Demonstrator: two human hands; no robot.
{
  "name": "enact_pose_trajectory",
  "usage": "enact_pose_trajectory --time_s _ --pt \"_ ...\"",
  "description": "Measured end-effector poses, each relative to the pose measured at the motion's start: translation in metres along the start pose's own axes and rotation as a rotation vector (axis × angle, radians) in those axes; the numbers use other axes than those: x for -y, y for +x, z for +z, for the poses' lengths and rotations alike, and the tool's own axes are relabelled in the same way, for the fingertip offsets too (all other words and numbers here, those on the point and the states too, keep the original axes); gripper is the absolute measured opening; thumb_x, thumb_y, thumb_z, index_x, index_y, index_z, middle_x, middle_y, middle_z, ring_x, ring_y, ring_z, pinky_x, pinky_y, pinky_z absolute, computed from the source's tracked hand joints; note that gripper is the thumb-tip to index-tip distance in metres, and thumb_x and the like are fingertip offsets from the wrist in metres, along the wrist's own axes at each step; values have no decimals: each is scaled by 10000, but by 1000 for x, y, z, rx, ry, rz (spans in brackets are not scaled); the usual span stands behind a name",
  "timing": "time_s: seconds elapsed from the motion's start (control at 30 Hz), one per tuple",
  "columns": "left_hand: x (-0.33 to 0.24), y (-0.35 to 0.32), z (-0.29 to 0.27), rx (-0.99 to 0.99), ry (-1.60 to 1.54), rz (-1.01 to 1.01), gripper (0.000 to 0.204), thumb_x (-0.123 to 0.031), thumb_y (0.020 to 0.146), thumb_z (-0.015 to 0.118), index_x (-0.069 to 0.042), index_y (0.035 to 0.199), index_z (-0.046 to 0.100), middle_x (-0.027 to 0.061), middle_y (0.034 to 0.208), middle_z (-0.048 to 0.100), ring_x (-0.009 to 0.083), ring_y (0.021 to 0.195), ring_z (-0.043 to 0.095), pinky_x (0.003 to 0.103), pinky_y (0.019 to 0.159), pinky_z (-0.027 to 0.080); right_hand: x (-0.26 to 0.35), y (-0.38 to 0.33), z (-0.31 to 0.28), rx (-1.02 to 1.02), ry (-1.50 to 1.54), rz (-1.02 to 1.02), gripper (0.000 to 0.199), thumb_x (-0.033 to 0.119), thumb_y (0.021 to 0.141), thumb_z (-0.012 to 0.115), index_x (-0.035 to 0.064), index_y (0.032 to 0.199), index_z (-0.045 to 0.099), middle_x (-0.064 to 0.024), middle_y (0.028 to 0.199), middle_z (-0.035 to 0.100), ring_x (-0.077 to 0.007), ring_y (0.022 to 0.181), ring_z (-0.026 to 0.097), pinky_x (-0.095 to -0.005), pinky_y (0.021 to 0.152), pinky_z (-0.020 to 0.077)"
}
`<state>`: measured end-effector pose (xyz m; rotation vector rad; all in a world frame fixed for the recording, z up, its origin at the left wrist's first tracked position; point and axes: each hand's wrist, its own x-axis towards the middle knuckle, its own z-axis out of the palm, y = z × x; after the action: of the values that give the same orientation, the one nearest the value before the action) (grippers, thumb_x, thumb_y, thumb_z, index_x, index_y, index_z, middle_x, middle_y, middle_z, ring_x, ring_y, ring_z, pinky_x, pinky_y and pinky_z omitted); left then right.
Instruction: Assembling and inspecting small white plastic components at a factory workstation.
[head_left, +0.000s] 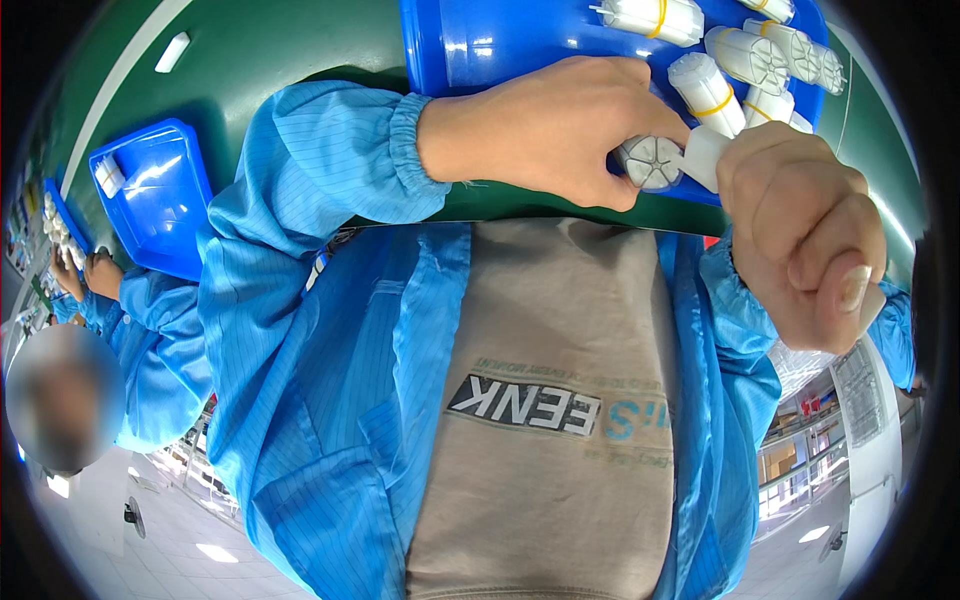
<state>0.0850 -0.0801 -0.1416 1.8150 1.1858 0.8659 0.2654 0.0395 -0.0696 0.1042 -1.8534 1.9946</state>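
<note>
Head view. The left hand (555, 130) is clamped round a bundle (652, 163) of clear-white tubes, its round end facing right, over the near edge of the blue tray (432, 50). The right hand (805, 230) is curled in a fist about a white piece (706, 158), whose free end juts left toward that bundle end. Tip and tube end look to meet; I cannot tell whether they touch or only overlap from this angle. The hands are just apart.

Around them: banded bundles (745, 58) crowd the right side of the tray, with a yellow band (716, 103) visible on one. The tray stands on the green tabletop (330, 35), and a small white block (173, 52) lies well apart at upper left.

Handling notes (my judgement): I would keep the left grip firm enough that the tubes cannot slide past one another, yet not squeeze them out of round. I would hold the bundle's axis steady and bring the white piece in square, since a slanted approach could push single tubes back. The right fist hides most of its load, so I would watch the exposed tip.
</note>
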Motion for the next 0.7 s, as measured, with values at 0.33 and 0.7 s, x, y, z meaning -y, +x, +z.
enact_pose_trajectory --time_s 0.33,0.7 --pt "9 -3 -5 0 -55 51 409 -189 701 783 -14 1058 688 147 900 577 331 907 569 446 789 478 -3 16 28 -187 -307 3 369 279 1050 498 90 750 397 -54 606 496 -191 461 438 -379 489 374" --pt "10 2 -29 -5 -20 173 429 -231 730 767 -50 1116 719 131 911 661 321 982 610 433 820 519 4 -10 17 -371 159 -177 352 347 991 470 176 698 378 35 577 355 -135 443 351 -324 463 267"
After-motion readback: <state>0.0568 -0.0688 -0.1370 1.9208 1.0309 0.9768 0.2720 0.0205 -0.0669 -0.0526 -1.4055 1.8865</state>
